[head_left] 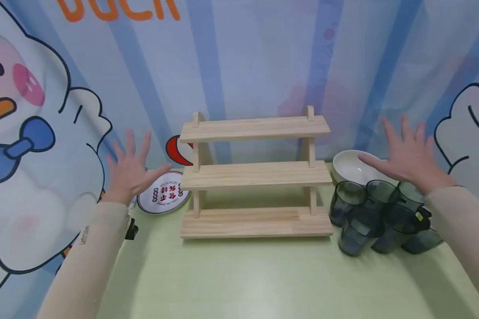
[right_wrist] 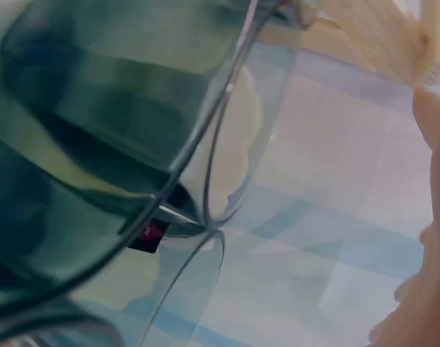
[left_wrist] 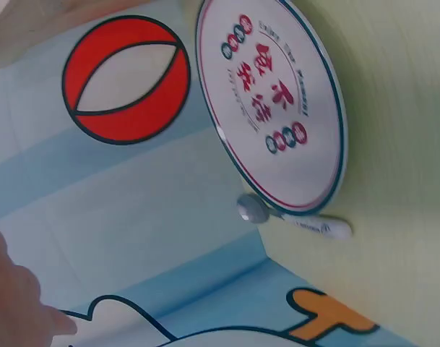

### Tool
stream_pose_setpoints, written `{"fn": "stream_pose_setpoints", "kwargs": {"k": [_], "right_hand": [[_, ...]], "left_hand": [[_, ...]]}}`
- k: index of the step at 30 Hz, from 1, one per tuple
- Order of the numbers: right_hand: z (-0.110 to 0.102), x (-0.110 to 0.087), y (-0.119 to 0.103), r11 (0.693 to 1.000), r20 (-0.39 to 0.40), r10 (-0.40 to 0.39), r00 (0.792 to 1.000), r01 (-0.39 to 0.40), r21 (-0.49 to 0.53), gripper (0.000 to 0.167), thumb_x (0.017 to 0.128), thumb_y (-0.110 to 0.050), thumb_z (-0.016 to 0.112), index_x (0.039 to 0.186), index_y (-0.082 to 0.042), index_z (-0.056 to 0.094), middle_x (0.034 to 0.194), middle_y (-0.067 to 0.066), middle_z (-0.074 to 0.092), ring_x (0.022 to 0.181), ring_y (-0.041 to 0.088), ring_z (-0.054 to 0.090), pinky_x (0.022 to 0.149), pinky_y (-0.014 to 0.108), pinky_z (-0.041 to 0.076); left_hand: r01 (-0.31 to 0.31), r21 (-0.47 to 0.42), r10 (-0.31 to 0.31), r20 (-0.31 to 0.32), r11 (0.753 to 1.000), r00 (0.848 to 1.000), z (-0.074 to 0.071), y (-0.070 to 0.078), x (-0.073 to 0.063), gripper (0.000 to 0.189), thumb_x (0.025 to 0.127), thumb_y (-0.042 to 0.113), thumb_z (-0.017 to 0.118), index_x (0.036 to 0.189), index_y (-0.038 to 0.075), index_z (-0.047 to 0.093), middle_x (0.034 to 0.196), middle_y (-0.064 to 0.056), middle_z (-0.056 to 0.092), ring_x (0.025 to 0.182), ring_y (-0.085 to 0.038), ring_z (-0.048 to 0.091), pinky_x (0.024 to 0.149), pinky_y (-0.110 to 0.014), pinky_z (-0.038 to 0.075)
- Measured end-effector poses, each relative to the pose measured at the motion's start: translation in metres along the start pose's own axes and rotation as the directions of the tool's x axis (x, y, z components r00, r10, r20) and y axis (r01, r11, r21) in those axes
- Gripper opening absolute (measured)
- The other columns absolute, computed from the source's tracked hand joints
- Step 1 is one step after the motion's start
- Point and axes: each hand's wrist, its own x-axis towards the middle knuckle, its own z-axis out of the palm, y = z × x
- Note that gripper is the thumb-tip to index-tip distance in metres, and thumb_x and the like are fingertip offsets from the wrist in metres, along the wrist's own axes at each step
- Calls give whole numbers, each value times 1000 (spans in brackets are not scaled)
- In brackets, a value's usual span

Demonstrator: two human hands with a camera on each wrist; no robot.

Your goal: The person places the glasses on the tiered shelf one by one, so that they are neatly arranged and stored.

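Note:
My left hand [head_left: 128,175] is held up with its fingers spread, above and left of a white plate [head_left: 165,193] with red lettering and a blue rim. Nothing is in that hand. My right hand [head_left: 411,155], also spread and holding nothing, hovers over several dark tinted glasses [head_left: 359,239] and beside a white bowl [head_left: 349,161], part of which it covers. Between the hands stands a three-tier wooden shelf [head_left: 257,175] with bare boards. In the left wrist view, a spoon-like utensil with a white handle [left_wrist: 324,225] lies partly under the plate's edge.
A pale green tabletop [head_left: 239,279] carries everything. Right behind the shelf hangs a blue striped cloth [head_left: 255,57] printed with white cartoon ducks. The glasses stand closely packed at the table's right side, near the shelf's right end.

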Motion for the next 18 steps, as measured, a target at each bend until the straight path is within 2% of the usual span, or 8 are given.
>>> {"fn": "stream_pose_setpoints", "kwargs": {"k": [2, 5, 9, 11, 14, 16, 18], "right_hand": [[-3, -5, 1, 1000, -14, -13, 1000, 13, 12, 113, 93, -78, 52, 170, -19, -6, 168, 30, -23, 145, 69, -18, 110, 88, 3], [-5, -18, 4, 999, -36, -17, 999, 18, 34, 110, 95, -72, 56, 170, -16, -2, 169, 34, -16, 147, 70, -8, 111, 87, 8], [-6, -39, 9, 997, -83, 9, 997, -2, 80, 107, 97, -65, 60, 170, -9, 5, 170, 35, -7, 152, 64, 2, 111, 86, 13], [-6, -48, 14, 994, -101, 19, 995, -9, 105, 104, 98, -60, 62, 169, -6, 8, 170, 34, -3, 152, 62, 6, 110, 87, 15], [-2, -61, 21, 992, -118, 20, 993, -5, 127, 100, 100, -54, 63, 167, -1, 12, 168, 37, 6, 151, 63, 11, 109, 86, 17], [3, -69, 26, 990, -121, 16, 993, 1, 142, 97, 101, -50, 63, 166, 2, 12, 166, 39, 11, 149, 63, 13, 110, 85, 17], [8, -77, 31, 986, -121, 18, 992, 3, 167, 94, 103, -46, 62, 165, 4, 13, 165, 40, 14, 149, 62, 14, 112, 84, 17]], "left_hand": [[-1, -54, 2, 13, 999, 1000, 0, 2, -1, 110, 88, 87, 47, 169, 35, -5, 174, -12, -21, 152, -63, -9, 112, -88, 5], [14, -166, -3, 69, 986, 998, 5, 8, -5, 106, 91, 84, 48, 168, 38, -9, 175, -8, -19, 155, -59, -4, 112, -87, 12], [22, -341, 24, 131, 940, 991, 16, 19, -10, 100, 96, 76, 48, 168, 35, -6, 177, -6, -5, 161, -45, 3, 119, -80, 13], [35, -417, 35, 159, 908, 987, 21, 25, -11, 95, 99, 74, 46, 169, 36, -5, 177, -7, 4, 161, -41, 9, 122, -76, 13], [78, -525, 43, 213, 847, 976, 28, 31, -14, 86, 101, 73, 42, 168, 41, -2, 175, -13, 16, 158, -43, 21, 122, -73, 21], [125, -593, 44, 262, 796, 964, 33, 33, -16, 82, 102, 72, 42, 168, 44, 2, 173, -15, 22, 156, -45, 26, 120, -73, 27], [158, -647, 52, 294, 746, 954, 38, 33, -17, 78, 104, 68, 45, 168, 43, 8, 171, -16, 28, 155, -44, 29, 119, -71, 32]]}}
